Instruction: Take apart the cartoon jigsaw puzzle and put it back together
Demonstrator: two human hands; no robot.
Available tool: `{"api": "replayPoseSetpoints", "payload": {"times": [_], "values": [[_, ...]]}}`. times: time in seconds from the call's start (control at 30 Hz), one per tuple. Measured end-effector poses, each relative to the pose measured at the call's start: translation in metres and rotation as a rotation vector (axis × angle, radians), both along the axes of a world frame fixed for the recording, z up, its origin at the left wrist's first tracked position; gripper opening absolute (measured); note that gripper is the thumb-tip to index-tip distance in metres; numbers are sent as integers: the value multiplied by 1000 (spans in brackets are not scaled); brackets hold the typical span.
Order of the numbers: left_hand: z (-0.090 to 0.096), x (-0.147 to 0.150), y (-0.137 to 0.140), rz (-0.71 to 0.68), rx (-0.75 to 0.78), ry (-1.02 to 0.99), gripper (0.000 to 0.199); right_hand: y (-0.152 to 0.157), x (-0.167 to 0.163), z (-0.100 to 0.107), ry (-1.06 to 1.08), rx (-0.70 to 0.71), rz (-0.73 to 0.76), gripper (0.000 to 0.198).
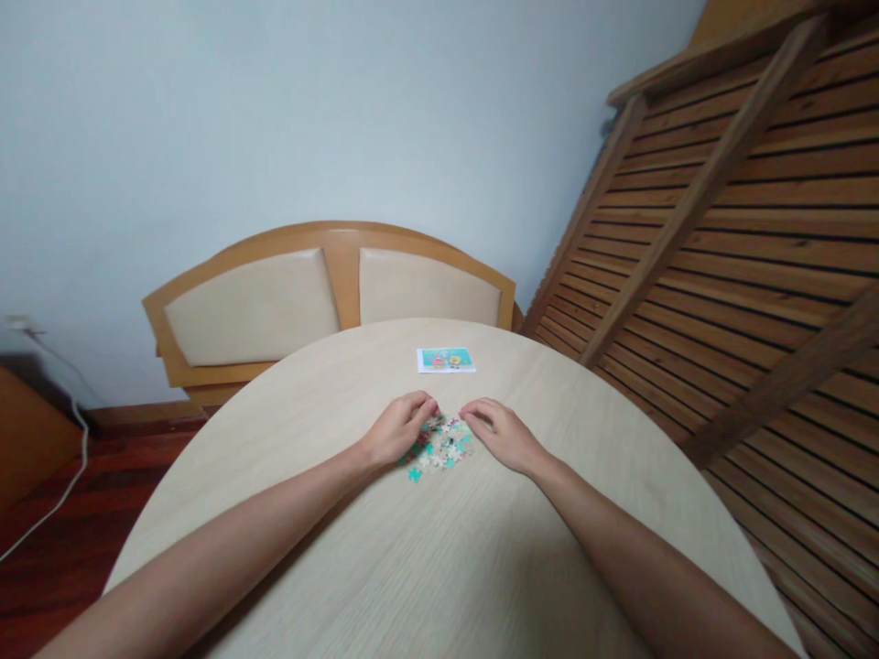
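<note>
A loose heap of small jigsaw puzzle pieces (443, 450), turquoise, white and a few dark or pink, lies on the table between my hands. My left hand (400, 427) is at the heap's left side, fingers curled and thumb against them. Whatever those fingers hold, if anything, is too small to make out. On the opposite side, my right hand (506, 436) has its thumb and fingertips drawn together at the upper right edge of the pieces. I cannot see what is in that pinch. Beyond both hands lies a small picture card (446, 360) with colourful cartoon figures on turquoise.
The round, pale wooden table (288, 485) has its far edge near a padded headboard (347, 275) at the wall. To the right leans a large slatted wooden frame (714, 238). A white cable (83, 448) hangs to the floor at left.
</note>
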State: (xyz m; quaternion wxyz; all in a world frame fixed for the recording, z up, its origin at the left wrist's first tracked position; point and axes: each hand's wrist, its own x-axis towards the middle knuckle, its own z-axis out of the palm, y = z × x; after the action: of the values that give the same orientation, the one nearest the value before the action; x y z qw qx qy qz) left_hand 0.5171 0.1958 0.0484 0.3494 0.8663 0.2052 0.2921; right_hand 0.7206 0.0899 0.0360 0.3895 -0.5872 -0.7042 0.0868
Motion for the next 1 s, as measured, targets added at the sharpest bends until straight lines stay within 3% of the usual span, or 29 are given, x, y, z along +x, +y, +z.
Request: {"api": "replayPoseSetpoints", "payload": {"times": [0.13, 0.23, 0.37, 0.7, 1.0], "values": [[2, -18, -4, -31, 158, 65, 29, -9, -8, 5, -94, 38, 121, 14], [3, -30, -13, -103, 299, 68, 22, -16, -12, 9, -150, 27, 207, 22], [2, -36, -23, -204, 443, 157, 31, -22, -13, 13, -215, 34, 272, 25], [-3, -31, -29, -215, 462, 202, 16, -23, -8, 19, -347, 56, 295, 16], [-3, -32, -30, -211, 482, 197, 17, -25, -11, 25, -349, 28, 132, 18]]}}
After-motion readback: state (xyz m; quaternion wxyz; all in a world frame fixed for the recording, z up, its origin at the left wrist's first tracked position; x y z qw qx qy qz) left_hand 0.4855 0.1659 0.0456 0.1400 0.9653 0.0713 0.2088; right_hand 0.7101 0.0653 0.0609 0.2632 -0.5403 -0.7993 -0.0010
